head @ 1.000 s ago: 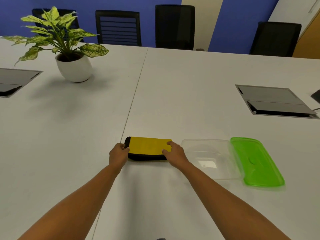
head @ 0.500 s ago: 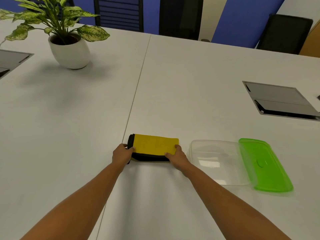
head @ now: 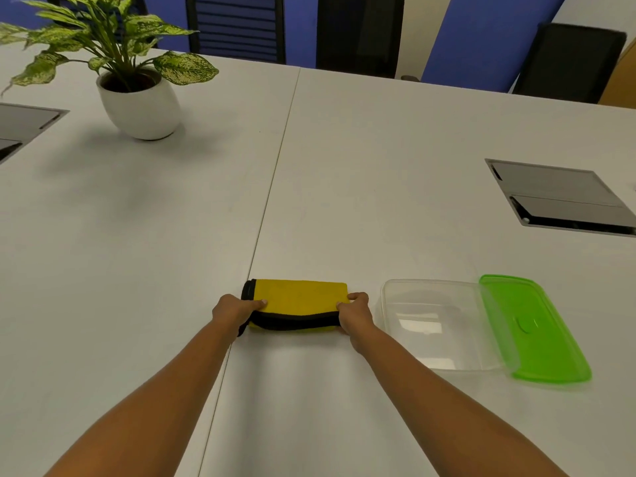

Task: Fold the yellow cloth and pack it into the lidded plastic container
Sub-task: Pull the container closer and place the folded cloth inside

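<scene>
The cloth (head: 297, 299) is folded into a short, thick rectangle; its top face is plain yellow; a black band runs along the near edge and bulges a little in the middle, and a black trim rounds the left end; a strip of yellow shows under the band. It lies on the white desk (head: 361, 173) just right of the desk's seam (head: 272, 187), close in front of the person and left of the container (head: 387, 304), with a small gap between them.

The left hand (head: 234, 309) grips the cloth's left end, thumb flat on the yellow top, fingers curled round the end; the right hand (head: 356, 313) pinches the right end the same way, thumb on top and fingers tucked below; whether the cloth is raised off the desk I cannot tell.

The container is a clear, shallow, rounded rectangle standing open; through its floor show the desk and a pale glint of light. The lid (head: 537, 332) is bright green and lies flat on the container's right side; its left edge meets or slips under the container's right rim.

Far left stands a leafy plant in a white pot (head: 139, 110); grey hatches (head: 557, 197) are set into the desk at right and left; dark chairs (head: 358, 32) line the far edge.
</scene>
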